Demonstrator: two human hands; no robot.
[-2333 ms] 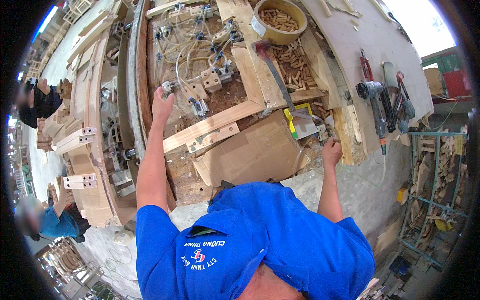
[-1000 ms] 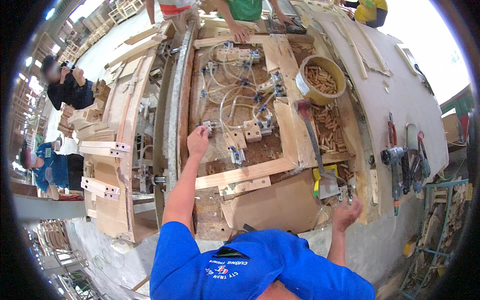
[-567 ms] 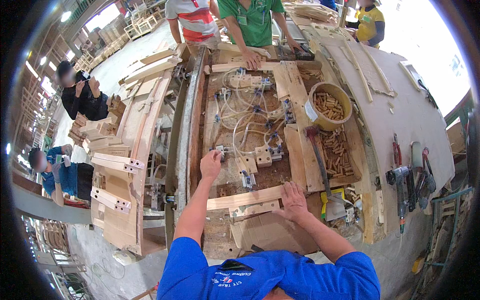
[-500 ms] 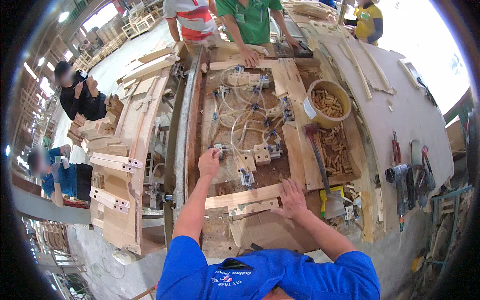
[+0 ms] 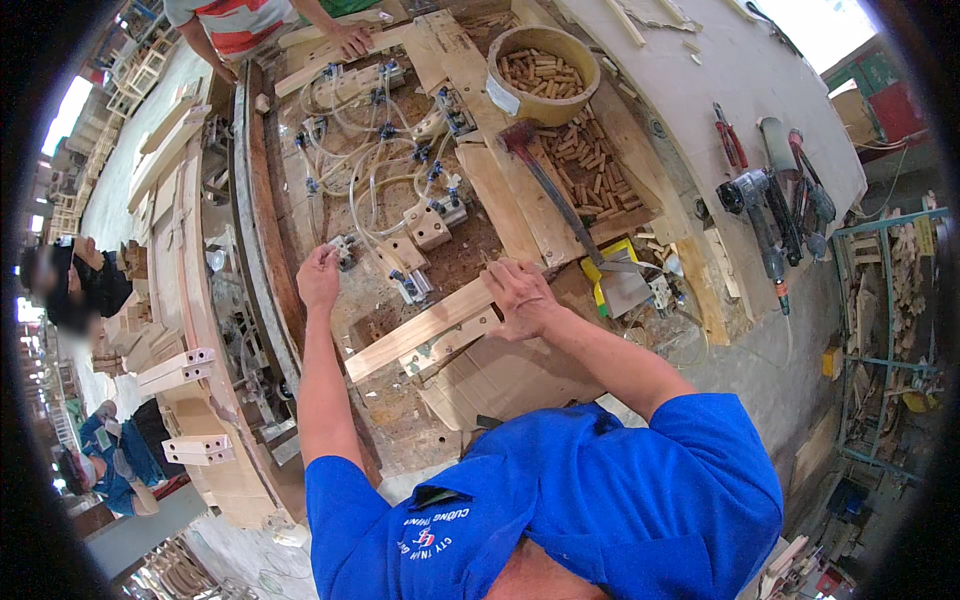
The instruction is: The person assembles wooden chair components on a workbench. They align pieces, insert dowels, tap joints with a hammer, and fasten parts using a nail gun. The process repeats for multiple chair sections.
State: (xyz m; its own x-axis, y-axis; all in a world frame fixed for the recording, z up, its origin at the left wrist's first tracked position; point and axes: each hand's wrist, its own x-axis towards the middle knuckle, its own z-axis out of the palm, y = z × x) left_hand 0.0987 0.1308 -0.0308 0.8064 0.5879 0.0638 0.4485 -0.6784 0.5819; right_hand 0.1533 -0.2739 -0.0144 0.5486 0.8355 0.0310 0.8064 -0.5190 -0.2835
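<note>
While the left hand (image 5: 318, 277) is stretched out to a small clamp (image 5: 345, 250) in the middle of the jig (image 5: 470, 250), its fingers are pinched together on it, thumb against fingertips. The right hand (image 5: 520, 298) is laid on the right end of a slat (image 5: 425, 328), a long pale wooden strip set slantwise across the near part of the jig; the fingers are curled and pressed together over that end, and whether anything small is nipped under them can't be told. A second, shorter strip (image 5: 450, 345) is seen just under the slat, touching it.

Beyond the hands, a tangle of pale hoses (image 5: 375, 180) is spread over the jig between more little clamps. A round tub (image 5: 543, 62) full of dowels is parked at the far right corner of the jig, with loose dowels (image 5: 590, 165) scattered beside it and a hammer (image 5: 545, 180) laid across them. A yellow scraper (image 5: 615, 280) is found just right of the right hand. Well off to the right, on the bench's (image 5: 680, 60) right edge, a drill (image 5: 765, 215) and red pliers (image 5: 728, 135) are lined up. At the far edge, another person's hand (image 5: 352, 40) is rested on a board.
</note>
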